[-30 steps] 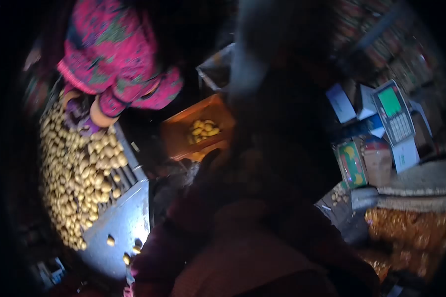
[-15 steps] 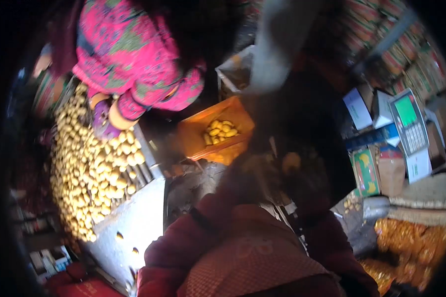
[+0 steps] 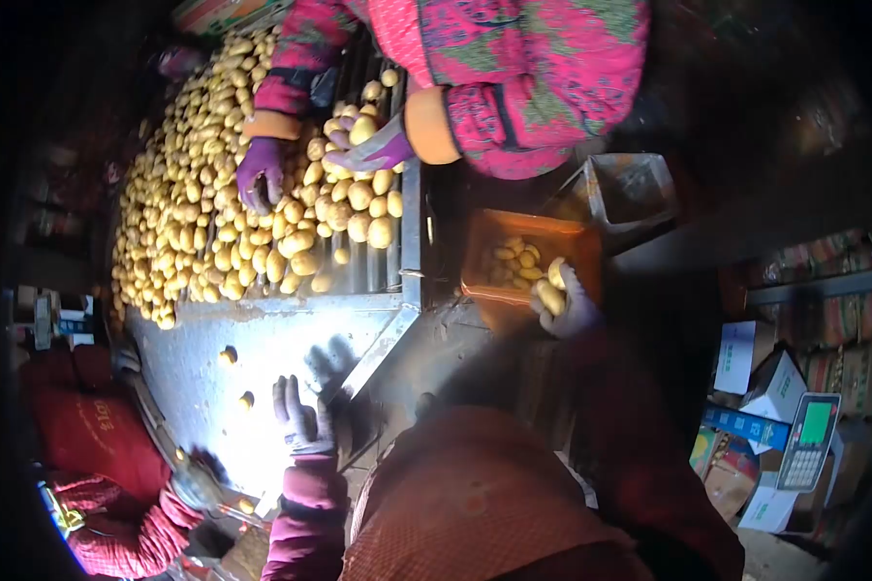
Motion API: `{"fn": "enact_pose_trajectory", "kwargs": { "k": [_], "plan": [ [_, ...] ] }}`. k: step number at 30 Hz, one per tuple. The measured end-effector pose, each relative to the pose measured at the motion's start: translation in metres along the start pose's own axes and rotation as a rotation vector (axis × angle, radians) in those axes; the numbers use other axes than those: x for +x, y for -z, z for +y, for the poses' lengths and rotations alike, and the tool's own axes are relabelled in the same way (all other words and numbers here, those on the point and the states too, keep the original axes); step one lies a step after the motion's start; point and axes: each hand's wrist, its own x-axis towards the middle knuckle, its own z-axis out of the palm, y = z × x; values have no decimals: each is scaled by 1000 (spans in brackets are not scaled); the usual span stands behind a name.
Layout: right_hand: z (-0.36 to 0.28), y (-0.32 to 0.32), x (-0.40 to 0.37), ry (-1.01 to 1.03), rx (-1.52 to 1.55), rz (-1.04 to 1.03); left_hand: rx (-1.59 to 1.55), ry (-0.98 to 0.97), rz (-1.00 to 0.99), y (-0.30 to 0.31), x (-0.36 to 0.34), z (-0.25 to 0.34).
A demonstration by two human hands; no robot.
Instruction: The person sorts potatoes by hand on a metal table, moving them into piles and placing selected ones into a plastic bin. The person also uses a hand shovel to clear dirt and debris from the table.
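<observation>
Right hand (image 3: 567,308) clasps potatoes (image 3: 552,296) at crate rim (image 3: 583,230); left hand (image 3: 305,418), open, near tray edge (image 3: 382,354).

At the lower right of the frame, you have a grey electronic scale with a green display (image 3: 809,441) among white cardboard boxes (image 3: 783,392). Above, a long grey metal beam (image 3: 824,288) crosses stacked red-and-green packages (image 3: 848,329). Your grey floor (image 3: 431,353) is dim; harsh white light floods the smooth metal tabletop (image 3: 276,353) at lower left, and darkness hides the upper right.
</observation>
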Motion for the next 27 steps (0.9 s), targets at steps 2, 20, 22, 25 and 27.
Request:
{"fn": "enact_pose_trajectory", "kwargs": {
  "k": [2, 20, 22, 25, 27],
  "plan": [
    [-3, 43, 44, 123, -307, 43, 117, 101, -6, -7, -18, -33],
    [26, 160, 164, 118, -1522, 417, 44, 257, -66, -18, -13, -39],
    [16, 139, 149, 206, -1563, 466, 66, 254, -46, -18, -11, -38],
    [20, 88, 106, 375, -1523, 480, 81, 256, -39, -17, -11, -35],
    [30, 28, 58, 498, -1414, 445, 36, 293, -68, -14, -10, -31]
  ]
}}
